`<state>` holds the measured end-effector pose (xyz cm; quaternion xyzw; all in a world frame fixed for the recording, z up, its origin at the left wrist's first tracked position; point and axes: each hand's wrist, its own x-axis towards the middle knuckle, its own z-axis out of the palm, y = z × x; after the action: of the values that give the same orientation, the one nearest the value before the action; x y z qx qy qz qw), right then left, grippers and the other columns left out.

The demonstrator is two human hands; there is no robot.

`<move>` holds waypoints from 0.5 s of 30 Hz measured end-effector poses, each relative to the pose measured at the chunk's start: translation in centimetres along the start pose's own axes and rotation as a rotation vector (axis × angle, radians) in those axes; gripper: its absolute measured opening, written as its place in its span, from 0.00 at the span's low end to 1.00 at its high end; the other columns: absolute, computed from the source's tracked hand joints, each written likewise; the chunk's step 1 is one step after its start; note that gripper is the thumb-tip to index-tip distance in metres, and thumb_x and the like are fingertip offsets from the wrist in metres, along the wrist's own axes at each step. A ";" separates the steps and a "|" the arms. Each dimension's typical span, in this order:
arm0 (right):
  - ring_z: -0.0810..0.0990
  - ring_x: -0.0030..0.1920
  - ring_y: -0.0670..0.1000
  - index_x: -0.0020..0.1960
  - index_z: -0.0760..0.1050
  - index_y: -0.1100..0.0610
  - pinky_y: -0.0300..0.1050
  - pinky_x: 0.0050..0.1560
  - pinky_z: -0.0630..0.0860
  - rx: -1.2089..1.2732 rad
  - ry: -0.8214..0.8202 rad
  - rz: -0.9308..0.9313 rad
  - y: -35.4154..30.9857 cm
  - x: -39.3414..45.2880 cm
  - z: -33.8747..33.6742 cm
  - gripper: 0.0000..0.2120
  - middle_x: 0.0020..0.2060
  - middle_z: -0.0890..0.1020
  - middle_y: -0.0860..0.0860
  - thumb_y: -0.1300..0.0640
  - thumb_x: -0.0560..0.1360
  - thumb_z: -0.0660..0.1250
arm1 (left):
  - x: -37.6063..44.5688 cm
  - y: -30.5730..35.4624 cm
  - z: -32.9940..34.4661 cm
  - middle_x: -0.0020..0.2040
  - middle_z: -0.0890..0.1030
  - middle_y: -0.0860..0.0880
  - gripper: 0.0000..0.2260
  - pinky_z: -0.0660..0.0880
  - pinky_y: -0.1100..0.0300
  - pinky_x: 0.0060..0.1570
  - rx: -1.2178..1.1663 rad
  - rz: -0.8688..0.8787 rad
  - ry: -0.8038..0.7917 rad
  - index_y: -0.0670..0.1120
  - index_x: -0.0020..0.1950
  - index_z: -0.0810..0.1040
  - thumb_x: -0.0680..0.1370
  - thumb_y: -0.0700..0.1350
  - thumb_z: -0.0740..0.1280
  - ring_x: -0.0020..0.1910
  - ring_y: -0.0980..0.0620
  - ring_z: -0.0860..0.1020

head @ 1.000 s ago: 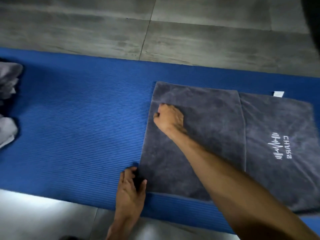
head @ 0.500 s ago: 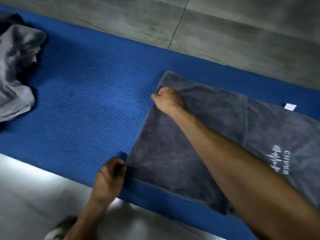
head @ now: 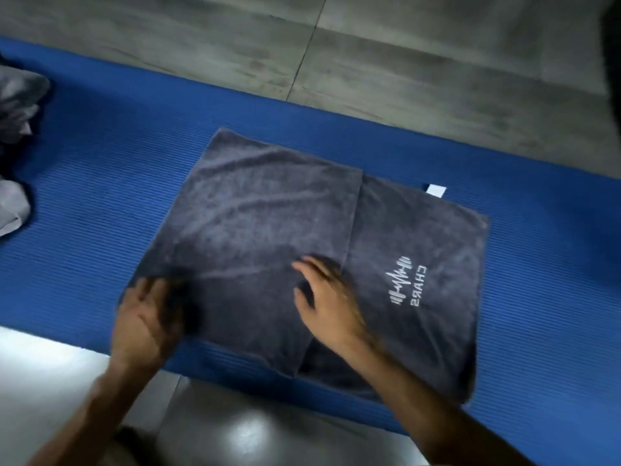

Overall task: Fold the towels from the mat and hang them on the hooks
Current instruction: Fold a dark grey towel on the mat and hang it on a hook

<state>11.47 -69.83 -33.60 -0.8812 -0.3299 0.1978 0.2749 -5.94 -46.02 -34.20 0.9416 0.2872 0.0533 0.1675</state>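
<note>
Grey floor tiles border the blue mat [head: 100, 183], where the folded dark grey towel [head: 255, 223] lies mid-frame. Both hands now rest flat with fingers spread: left hand [head: 148, 317] at its lower-left corner, right hand [head: 326, 297] moved down from the upper corner, no longer fisted.

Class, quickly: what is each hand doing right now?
Left hand: open, flat on the dark grey towel.
Right hand: open, fingers spread on the towel.

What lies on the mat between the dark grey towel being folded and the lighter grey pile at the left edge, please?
Nothing: in the head view, only bare blue mat separates the dark grey towel from the lighter grey pile.
</note>
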 end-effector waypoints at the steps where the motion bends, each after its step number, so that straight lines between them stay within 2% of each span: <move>1: 0.70 0.69 0.54 0.68 0.72 0.54 0.52 0.69 0.69 -0.092 0.056 0.024 2.2 -3.0 0.5 0.21 0.70 0.72 0.52 0.52 0.76 0.60 | -0.7 2.2 1.1 0.50 0.78 0.37 0.17 0.73 0.45 0.49 -0.026 0.111 -0.025 0.43 0.55 0.76 0.71 0.50 0.59 0.45 0.35 0.75; 3: 0.66 0.72 0.54 0.70 0.70 0.53 0.53 0.71 0.66 -0.235 0.084 0.075 6.3 -9.2 1.1 0.23 0.74 0.67 0.52 0.50 0.76 0.57 | -2.8 6.6 4.2 0.50 0.79 0.42 0.12 0.73 0.49 0.48 -0.078 0.316 -0.084 0.49 0.54 0.74 0.73 0.48 0.59 0.44 0.40 0.76; 5: 0.64 0.74 0.55 0.72 0.69 0.52 0.55 0.71 0.62 -0.326 0.050 0.078 9.3 -15.1 1.3 0.22 0.75 0.65 0.52 0.48 0.80 0.54 | -4.8 9.8 6.8 0.50 0.76 0.47 0.11 0.76 0.51 0.43 -0.058 0.455 -0.151 0.51 0.52 0.72 0.71 0.46 0.58 0.44 0.45 0.73; 8: 0.63 0.74 0.54 0.74 0.66 0.49 0.53 0.70 0.61 -0.425 0.040 0.040 12.2 -21.1 1.2 0.22 0.75 0.66 0.50 0.47 0.82 0.51 | -5.7 11.9 8.1 0.47 0.76 0.47 0.11 0.78 0.50 0.40 -0.029 0.455 -0.184 0.50 0.49 0.72 0.68 0.44 0.57 0.42 0.45 0.72; 10: 0.70 0.70 0.54 0.69 0.72 0.49 0.52 0.66 0.65 -0.423 0.104 0.018 12.8 -22.3 0.3 0.20 0.71 0.71 0.49 0.47 0.82 0.51 | -5.7 13.0 8.0 0.45 0.76 0.47 0.08 0.77 0.49 0.39 -0.027 0.436 -0.171 0.48 0.44 0.75 0.69 0.45 0.58 0.41 0.45 0.72; 12: 0.80 0.57 0.56 0.57 0.80 0.51 0.53 0.57 0.73 -0.348 0.213 0.064 12.4 -21.1 -1.3 0.21 0.63 0.79 0.49 0.46 0.82 0.50 | -5.8 13.8 7.7 0.45 0.75 0.48 0.07 0.75 0.49 0.38 0.003 0.457 -0.177 0.48 0.42 0.75 0.70 0.49 0.61 0.41 0.45 0.72; 13: 0.81 0.53 0.57 0.54 0.81 0.52 0.53 0.53 0.76 -0.329 0.254 0.104 12.1 -19.7 -2.5 0.22 0.60 0.80 0.49 0.45 0.82 0.50 | -5.9 14.1 7.6 0.47 0.74 0.49 0.08 0.75 0.50 0.38 0.022 0.470 -0.193 0.49 0.43 0.75 0.71 0.52 0.61 0.42 0.45 0.72; 15: 0.81 0.54 0.57 0.54 0.80 0.52 0.54 0.53 0.77 -0.329 0.300 0.199 12.1 -16.0 -4.6 0.21 0.60 0.80 0.50 0.45 0.81 0.51 | -5.9 14.6 7.4 0.49 0.73 0.50 0.12 0.75 0.50 0.38 0.062 0.447 -0.244 0.52 0.47 0.73 0.69 0.57 0.61 0.44 0.47 0.72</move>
<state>8.34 -90.09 -34.84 -0.9618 -0.2246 0.0344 0.1525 -1.73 -62.74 -36.13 0.9858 0.0512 -0.0341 0.1562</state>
